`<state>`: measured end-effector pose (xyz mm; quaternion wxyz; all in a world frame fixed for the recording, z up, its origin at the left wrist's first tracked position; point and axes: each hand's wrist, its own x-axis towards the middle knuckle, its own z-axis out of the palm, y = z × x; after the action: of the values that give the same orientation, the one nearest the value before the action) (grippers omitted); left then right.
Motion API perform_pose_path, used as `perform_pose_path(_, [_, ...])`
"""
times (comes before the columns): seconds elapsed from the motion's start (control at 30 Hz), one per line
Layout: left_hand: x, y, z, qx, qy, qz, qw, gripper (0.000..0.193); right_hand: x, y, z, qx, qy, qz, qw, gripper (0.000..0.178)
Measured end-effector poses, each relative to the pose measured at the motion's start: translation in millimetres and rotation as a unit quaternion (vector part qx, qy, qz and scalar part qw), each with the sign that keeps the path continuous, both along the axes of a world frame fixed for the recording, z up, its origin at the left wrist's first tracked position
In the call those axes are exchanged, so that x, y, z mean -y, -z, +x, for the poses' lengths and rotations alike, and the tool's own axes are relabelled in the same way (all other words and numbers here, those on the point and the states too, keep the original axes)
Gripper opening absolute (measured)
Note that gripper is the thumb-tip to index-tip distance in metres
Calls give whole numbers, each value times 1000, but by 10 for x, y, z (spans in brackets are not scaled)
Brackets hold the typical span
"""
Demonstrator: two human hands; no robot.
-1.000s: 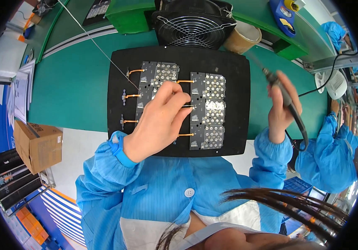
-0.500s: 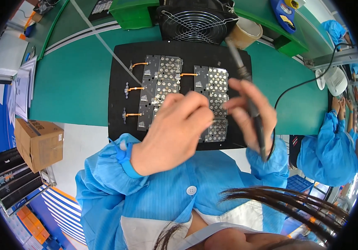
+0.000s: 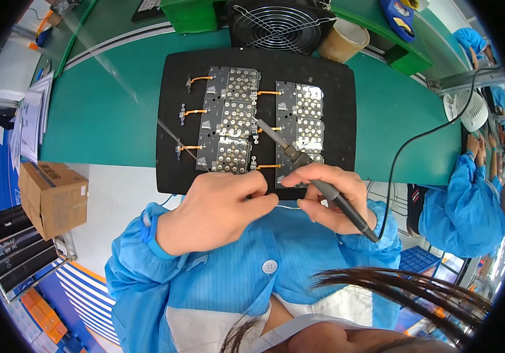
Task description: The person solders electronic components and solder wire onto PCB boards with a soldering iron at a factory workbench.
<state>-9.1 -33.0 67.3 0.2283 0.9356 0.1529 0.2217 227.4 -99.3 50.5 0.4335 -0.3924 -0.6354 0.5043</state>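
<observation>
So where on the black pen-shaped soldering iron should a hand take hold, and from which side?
Probably on the black handle of the black pen-shaped soldering iron, behind the metal tip, coming from the right. The tip slants up-left over the grey circuit panels on the black rectangular mat, while the handle and cord trail down-right. The right hand already pinches it there like a pen.

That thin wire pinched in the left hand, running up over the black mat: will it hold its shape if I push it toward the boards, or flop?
Likely springy rather than limp: the solder wire runs nearly straight from the left hand over the black mat. It is very thin, so it probably bends easily and looks light. Its tip would likely deflect against the circuit boards.
</observation>
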Motion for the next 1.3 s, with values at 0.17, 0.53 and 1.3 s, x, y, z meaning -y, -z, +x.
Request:
perform_pose_path(0.17, [197,320,-118,73,-48,-292,953,15,113,159,36,54,63,69,994,39])
perform_pose_path(0.53, [215,239,-38,123,-208,-133,961,14,274,121,355,165,165,188,954,44])
perform_pose_path(1.3, [118,304,116,94,-185,-83,975,16,216,249,307,152,160,164,961,28])
